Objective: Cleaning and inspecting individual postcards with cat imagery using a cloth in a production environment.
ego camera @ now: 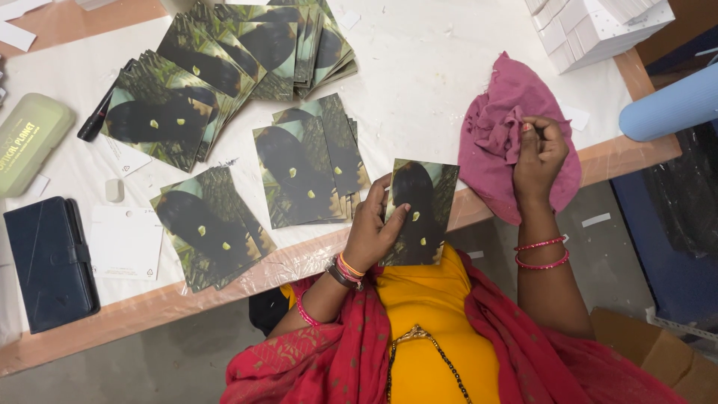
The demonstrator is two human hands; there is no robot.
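Note:
My left hand [372, 228] holds a printed card [422, 209] upright over the table's front edge; the card shows a dark figure on green leaves with small yellow studs. My right hand [538, 153] rests on a crumpled pink cloth [501, 131] at the table's right side, its fingers pinching a fold. Just left of the held card lies a stack of the same cards [307, 168].
More card piles lie fanned at the back [262, 45], the left [161, 108] and the front left [206, 224]. A dark wallet case [48, 262], green case [30, 138], black marker [97, 116], white boxes [598, 26] and blue roll [669, 105] surround them.

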